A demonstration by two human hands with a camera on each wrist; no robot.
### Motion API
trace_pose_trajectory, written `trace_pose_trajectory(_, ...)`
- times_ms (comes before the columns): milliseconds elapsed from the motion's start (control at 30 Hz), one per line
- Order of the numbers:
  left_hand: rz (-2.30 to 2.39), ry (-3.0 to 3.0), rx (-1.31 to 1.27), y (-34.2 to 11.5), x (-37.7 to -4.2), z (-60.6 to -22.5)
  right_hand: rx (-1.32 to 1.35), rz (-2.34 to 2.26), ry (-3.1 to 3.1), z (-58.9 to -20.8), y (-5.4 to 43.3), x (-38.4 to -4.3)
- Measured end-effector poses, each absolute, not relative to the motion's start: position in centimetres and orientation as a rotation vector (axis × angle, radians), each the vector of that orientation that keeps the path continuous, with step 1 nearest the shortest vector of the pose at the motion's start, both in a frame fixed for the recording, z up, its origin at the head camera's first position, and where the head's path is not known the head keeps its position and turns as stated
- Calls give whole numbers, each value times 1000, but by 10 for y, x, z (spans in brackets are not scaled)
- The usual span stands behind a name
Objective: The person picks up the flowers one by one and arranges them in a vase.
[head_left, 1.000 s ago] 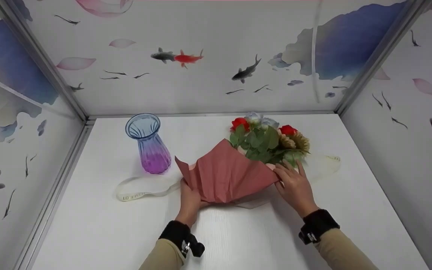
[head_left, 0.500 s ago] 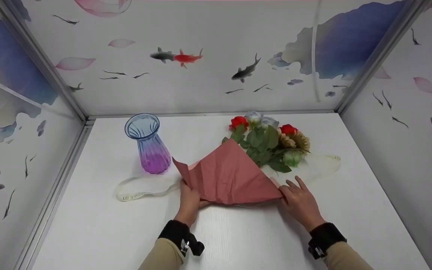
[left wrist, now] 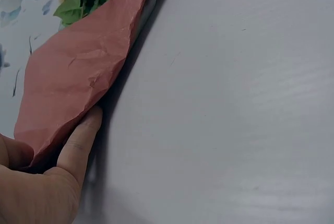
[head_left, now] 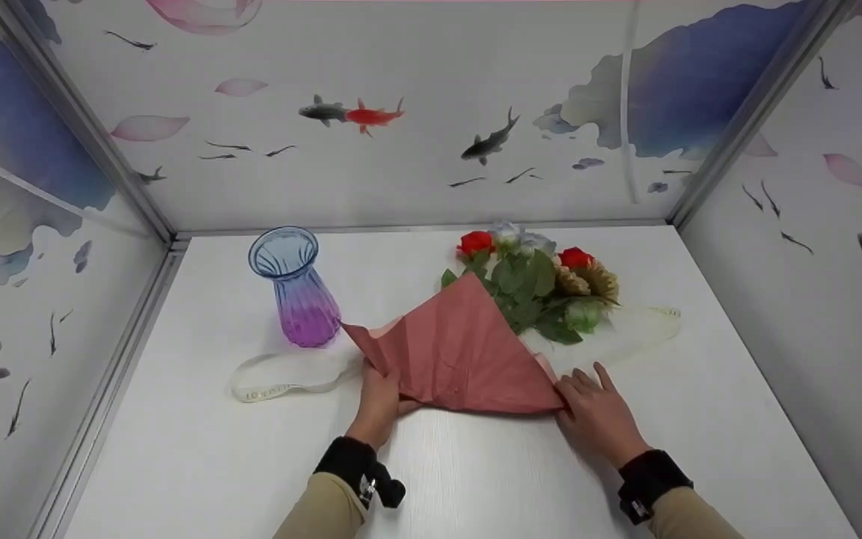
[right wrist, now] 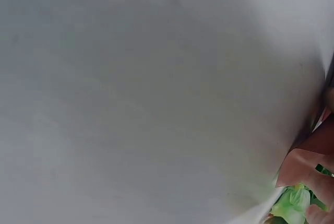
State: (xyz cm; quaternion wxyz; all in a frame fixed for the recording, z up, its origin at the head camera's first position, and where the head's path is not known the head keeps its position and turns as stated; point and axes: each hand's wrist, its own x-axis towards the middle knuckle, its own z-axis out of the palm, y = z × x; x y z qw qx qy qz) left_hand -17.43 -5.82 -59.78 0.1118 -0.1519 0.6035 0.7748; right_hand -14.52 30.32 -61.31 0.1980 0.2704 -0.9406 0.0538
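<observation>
A dusty-red sheet of wrapping paper (head_left: 461,352) lies folded in the middle of the table, creased, with its peak pointing at the flowers. My left hand (head_left: 378,404) grips its left side, and in the left wrist view the paper's edge runs between the fingers (left wrist: 78,148). At the right corner, my right hand (head_left: 601,413) pinches the paper, index finger raised. Behind the paper lies a bunch of flowers (head_left: 528,284), red, pale blue, tan and green with leaves; its stems are hidden. The right wrist view catches only part of the right hand and a green flower (right wrist: 292,203).
A blue-to-purple glass vase (head_left: 307,299) stands at the back left, close to the paper's left tip. A pale lettered ribbon (head_left: 285,391) loops out on the left. Sheer pale material (head_left: 648,329) spreads at the right. Printed panels (head_left: 401,165) wall the white table (head_left: 176,449).
My right hand has come down toward the near side, drawing the paper's right corner with it. More leaves and the green flower show now. My left hand has stayed nearly in place.
</observation>
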Motion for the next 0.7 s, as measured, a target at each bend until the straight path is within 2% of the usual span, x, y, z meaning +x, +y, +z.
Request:
trace_pose_trajectory(133, 2282, 1762, -445, -59, -175, -598, 686, 262, -2776, -608, 301, -144)
trace_pose_trajectory(433, 2286, 1701, -453, -62, -177, -598, 475, 838, -3051, -599, 285, -156)
trace_pose_trajectory(700, 2304, 1632, -470, -64, -181, -598, 624, 1088, -2740, -584, 263, -168)
